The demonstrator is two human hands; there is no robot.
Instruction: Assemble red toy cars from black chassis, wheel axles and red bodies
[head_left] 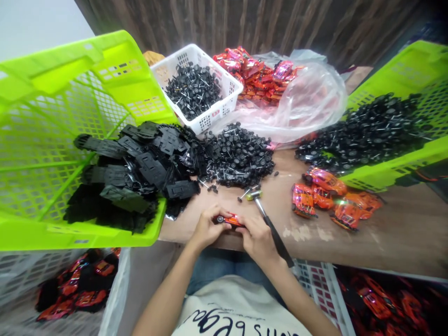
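My left hand (207, 228) and my right hand (257, 239) meet at the table's near edge, both pinching a small orange toy car (231, 220) with a black wheel showing at its left end. A small hammer (271, 224) with a black handle lies slanted under my right hand, its head toward a loose wheel axle (244, 193). A heap of black wheel-and-axle sets (238, 156) lies just beyond my hands.
A tipped green crate (52, 140) at left spills black car bases (136, 172). A white basket (229, 88) holds more wheels. Red car bodies sit in a clear bag (308, 102). Several orange cars (329, 196) lie right, before another green crate (402, 158) of wheels.
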